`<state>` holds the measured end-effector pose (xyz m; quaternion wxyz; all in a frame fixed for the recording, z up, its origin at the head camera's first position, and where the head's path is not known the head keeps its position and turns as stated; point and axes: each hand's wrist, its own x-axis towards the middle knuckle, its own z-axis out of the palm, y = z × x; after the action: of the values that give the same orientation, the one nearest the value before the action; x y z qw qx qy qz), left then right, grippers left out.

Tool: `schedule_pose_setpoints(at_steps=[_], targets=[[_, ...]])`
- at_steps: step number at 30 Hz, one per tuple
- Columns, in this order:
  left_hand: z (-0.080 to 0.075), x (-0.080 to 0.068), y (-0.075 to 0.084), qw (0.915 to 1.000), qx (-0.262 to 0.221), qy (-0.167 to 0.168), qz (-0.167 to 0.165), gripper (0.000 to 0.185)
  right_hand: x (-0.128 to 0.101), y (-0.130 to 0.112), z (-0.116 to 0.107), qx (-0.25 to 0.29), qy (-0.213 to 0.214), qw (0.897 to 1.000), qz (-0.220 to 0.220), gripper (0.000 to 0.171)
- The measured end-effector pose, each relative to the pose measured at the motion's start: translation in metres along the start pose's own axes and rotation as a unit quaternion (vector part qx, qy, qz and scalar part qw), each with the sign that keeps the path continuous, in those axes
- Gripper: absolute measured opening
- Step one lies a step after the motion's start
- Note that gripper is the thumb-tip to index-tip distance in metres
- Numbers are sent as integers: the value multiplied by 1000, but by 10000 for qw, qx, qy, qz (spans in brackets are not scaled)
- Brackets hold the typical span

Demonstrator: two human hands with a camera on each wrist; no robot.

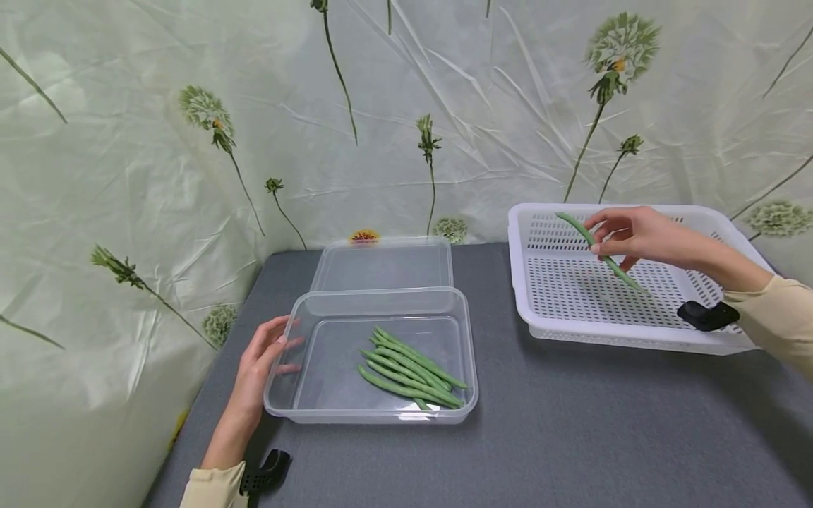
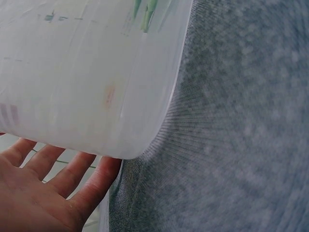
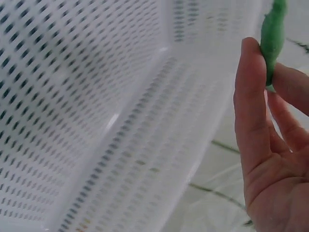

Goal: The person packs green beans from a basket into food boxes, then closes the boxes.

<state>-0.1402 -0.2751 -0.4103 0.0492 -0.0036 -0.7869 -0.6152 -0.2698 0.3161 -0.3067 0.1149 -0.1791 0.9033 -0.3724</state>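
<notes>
Fingertips (image 1: 600,236) of the right hand (image 1: 635,236) pinch one green bean (image 1: 602,255) near its upper half, holding it tilted above the white perforated basket (image 1: 552,282); the bean's lower end points toward the basket floor. Relative to the clear plastic container (image 1: 305,402), the basket sits well apart on the right of the grey tabletop (image 1: 571,423). Straight, slightly spread fingers of the left hand (image 1: 257,370) rest against the container's left wall. A small pile of green beans (image 1: 409,367) lies inside the container, toward its right side. Behind the container, touching its rear edge, lies the clear lid (image 1: 381,264).
</notes>
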Motion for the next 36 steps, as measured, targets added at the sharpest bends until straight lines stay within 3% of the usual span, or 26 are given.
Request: schedule_pose_setpoints(at_steps=[5, 14, 22, 32, 36], targets=[[0, 0, 0, 10000, 13, -3, -28, 42, -10, -18, 4, -59, 254, 9995, -194, 43], [1, 0, 1, 10000, 20, -12, -54, 43, -20, -51, 23, 358, 386, 9945, -901, 37], [0, -1, 0, 10000, 11, -9, -57, 43, -21, -78, 55, 688, 664, 9829, -1577, 37], [0, 1, 1, 10000, -11, -18, -22, 43, -16, -105, 102, 1355, 900, 9700, -1805, 42], [0, 0, 1, 10000, 27, -39, -64, 43, -12, -112, 125, 1920, 1103, 9574, -1857, 39]])
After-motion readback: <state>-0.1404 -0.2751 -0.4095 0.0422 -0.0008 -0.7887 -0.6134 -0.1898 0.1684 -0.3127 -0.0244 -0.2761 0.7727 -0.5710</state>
